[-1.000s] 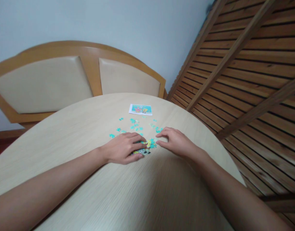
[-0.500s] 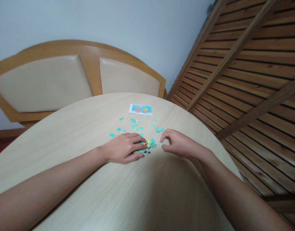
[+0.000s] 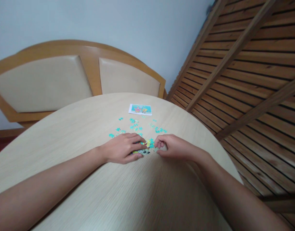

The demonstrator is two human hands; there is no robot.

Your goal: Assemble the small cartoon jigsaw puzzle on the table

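Head view looks down over a round, pale wood counter (image 3: 89, 128) with both bare forearms stretched across it. The left hand (image 3: 124, 148) lies palm down, fingers spread flat on a small joined puzzle (image 3: 147, 144), covering most of its left part; only a yellow and teal strip shows past the fingertips. The right hand (image 3: 174, 147) rests on the counter just right of the puzzle, its fingers curled in and the thumb and forefinger tips drawn together at the puzzle's right edge. Whether a piece sits between those tips cannot be told; the spot is too small. The two hands are near each other, with the puzzle's bare strip between them.

Loose teal pieces (image 3: 135, 127) lie scattered on the counter just beyond the hands, spread from left of the puzzle to behind the right knuckles. Farther back, apart from the pieces, a small picture card (image 3: 140, 109) lies flat, showing teal with pink and yellow figures.

Behind the counter stands a wooden bench (image 3: 89, 54) with two cream padded back panels, set against a pale wall (image 3: 113, 22). Brown wooden slats (image 3: 258, 64) fill the right side.
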